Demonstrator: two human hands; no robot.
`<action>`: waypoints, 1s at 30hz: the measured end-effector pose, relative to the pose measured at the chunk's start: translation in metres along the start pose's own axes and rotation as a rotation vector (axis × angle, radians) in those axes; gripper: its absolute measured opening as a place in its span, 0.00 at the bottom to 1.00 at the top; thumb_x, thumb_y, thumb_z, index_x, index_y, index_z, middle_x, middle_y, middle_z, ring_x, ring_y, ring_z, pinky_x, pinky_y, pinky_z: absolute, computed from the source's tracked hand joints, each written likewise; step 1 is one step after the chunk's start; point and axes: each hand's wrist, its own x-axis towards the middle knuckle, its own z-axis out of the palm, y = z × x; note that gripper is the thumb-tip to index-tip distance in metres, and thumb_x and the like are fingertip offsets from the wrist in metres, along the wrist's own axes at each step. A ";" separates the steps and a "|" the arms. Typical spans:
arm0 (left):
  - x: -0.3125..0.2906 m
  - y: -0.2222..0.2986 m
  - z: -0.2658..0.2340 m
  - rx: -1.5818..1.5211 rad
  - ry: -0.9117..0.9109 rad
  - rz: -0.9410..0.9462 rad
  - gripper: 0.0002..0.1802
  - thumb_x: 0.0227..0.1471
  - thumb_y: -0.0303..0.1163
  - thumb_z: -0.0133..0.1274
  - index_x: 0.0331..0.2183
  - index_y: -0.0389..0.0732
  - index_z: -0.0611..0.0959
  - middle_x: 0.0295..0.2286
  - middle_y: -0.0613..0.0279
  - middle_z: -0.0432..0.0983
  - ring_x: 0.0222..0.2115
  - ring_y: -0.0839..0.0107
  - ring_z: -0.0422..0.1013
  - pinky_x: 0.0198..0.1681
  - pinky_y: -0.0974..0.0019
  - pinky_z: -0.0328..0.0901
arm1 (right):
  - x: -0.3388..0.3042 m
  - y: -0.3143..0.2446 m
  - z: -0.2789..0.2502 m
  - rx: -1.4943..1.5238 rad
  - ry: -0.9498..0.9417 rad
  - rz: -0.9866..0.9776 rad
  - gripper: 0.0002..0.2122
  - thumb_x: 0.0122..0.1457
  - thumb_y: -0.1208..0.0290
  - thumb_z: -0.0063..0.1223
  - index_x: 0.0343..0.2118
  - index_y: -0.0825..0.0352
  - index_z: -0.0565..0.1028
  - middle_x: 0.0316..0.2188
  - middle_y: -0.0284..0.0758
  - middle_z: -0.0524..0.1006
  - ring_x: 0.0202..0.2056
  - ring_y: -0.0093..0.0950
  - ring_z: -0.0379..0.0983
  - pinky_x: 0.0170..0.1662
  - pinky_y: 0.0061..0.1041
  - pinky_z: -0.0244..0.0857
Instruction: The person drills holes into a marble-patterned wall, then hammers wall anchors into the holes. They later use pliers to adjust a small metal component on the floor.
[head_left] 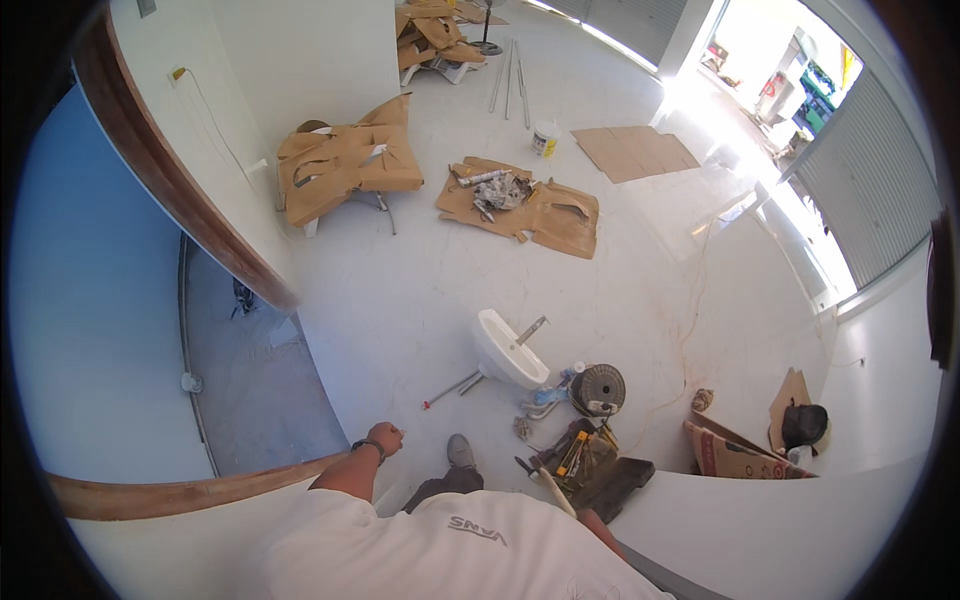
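Note:
My left hand (pixel 386 438), with a dark band at the wrist, is closed near the wooden door frame; anything in its fingers is too small to make out. My right hand (pixel 590 518) is partly hidden by my shirt, at the end of a pale-handled tool (pixel 553 492) with a dark, forked-looking head, which it appears to grip. That tool lies over the edge of an open toolbox (pixel 590 465) full of tools. Ahead of my foot a white washbasin (pixel 500 352) with a metal tap (pixel 532 330) rests on the floor, apart from both hands.
Beside the basin are a dark round coil (pixel 599 389) and metal legs or pipes (pixel 455 389). Flattened cardboard (pixel 565 222), a white bucket (pixel 545 138) and a cardboard-covered item (pixel 350 170) stand farther off. A cardboard box (pixel 735 450) is at right; a doorway (pixel 175 190) opens at left.

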 end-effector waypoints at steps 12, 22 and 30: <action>-0.032 -0.055 -0.162 -0.500 0.296 -0.174 0.16 0.62 0.42 0.59 0.39 0.37 0.83 0.28 0.60 0.83 0.25 0.74 0.76 0.29 0.65 0.70 | 0.067 -0.384 0.003 -0.440 -0.347 -0.419 0.21 0.63 0.56 0.59 0.36 0.76 0.79 0.26 0.45 0.81 0.30 0.38 0.78 0.38 0.39 0.70; -0.024 -0.112 -0.248 -1.528 0.480 -0.095 0.14 0.63 0.38 0.58 0.44 0.40 0.79 0.34 0.60 0.82 0.27 0.75 0.73 0.30 0.66 0.68 | 0.080 -0.555 0.046 -0.177 -0.513 -0.847 0.14 0.63 0.64 0.64 0.31 0.71 0.76 0.20 0.28 0.71 0.23 0.20 0.66 0.28 0.28 0.62; 0.059 -0.123 -0.386 -1.491 0.382 -0.070 0.15 0.61 0.32 0.57 0.48 0.38 0.77 0.38 0.59 0.83 0.30 0.75 0.73 0.33 0.66 0.70 | 0.141 -0.745 0.093 -0.854 -0.106 -0.898 0.18 0.58 0.52 0.62 0.33 0.66 0.81 0.27 0.46 0.82 0.31 0.47 0.79 0.36 0.45 0.71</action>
